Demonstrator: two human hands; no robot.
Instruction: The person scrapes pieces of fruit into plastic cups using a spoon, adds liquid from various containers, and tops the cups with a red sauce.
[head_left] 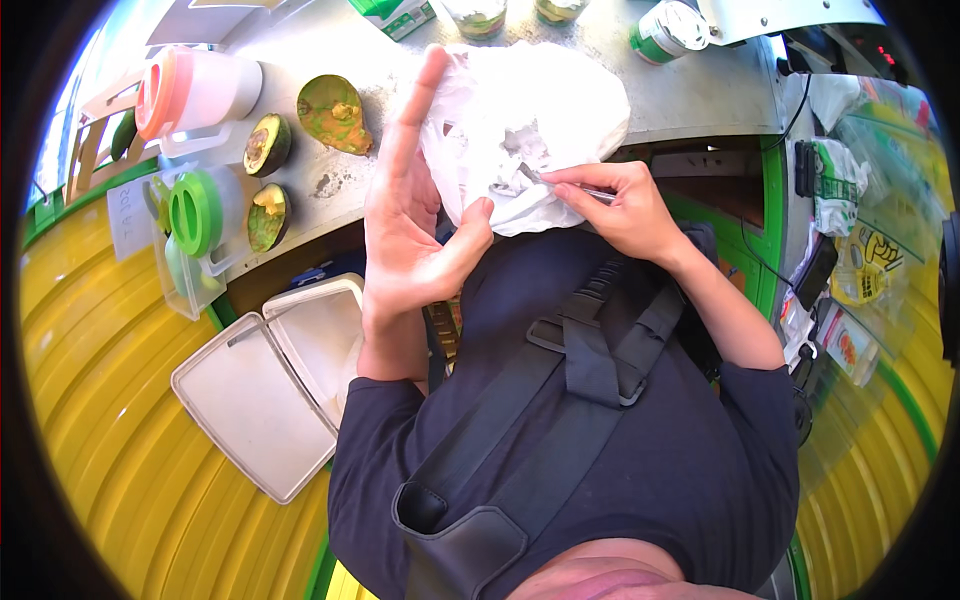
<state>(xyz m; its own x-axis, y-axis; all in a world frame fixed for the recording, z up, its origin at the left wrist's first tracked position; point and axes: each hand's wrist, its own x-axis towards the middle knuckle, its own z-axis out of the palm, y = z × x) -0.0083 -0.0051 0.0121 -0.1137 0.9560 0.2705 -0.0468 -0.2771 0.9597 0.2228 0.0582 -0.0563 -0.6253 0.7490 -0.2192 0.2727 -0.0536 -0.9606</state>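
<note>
A crumpled white plastic bag (575, 90) lies opened at the front of the metal counter, with white, powdery-looking contents (520, 140) showing in its mouth. My left hand (410, 215) is open along the bag's left side, index finger pointing away from me and thumb stretched toward the bag's near edge. From the right, my right hand (635, 210) pinches a slim metal utensil (598, 194). The utensil's far end reaches into the bag's mouth; whether it is a spoon I cannot tell.
Left on the counter (720, 105) are an avocado skin (335, 112), two avocado halves (267, 145), an orange-lidded pitcher (205, 88) and a green-lidded container (195, 213). A green-and-white can (670, 32) stands at the back right. Below left hangs a beige bin (255, 400).
</note>
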